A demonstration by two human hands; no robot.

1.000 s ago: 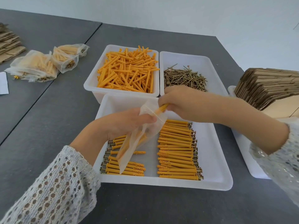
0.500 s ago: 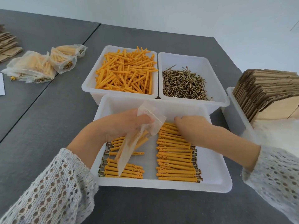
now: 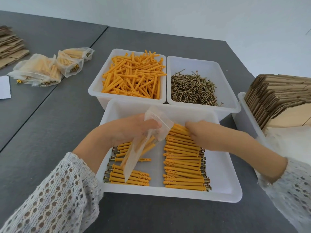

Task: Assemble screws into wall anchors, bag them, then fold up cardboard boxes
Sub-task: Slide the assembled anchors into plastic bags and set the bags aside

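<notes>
Left hand [image 3: 127, 132] pinches the limp, light bag [image 3: 148, 140] by its mouth, above the tray [image 3: 223, 184]. Right hand [image 3: 200, 133], at 3 o'clock, grasps rigid, light anchors [image 3: 181, 158]; take them mid-length.

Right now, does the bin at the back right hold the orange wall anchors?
No. The back right bin holds loose metal screws; the loose orange anchors fill the bin to its left.

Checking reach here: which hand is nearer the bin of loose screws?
Right. The right hand is just in front of the screw bin; the left hand, holding the bag, is farther left.
</notes>
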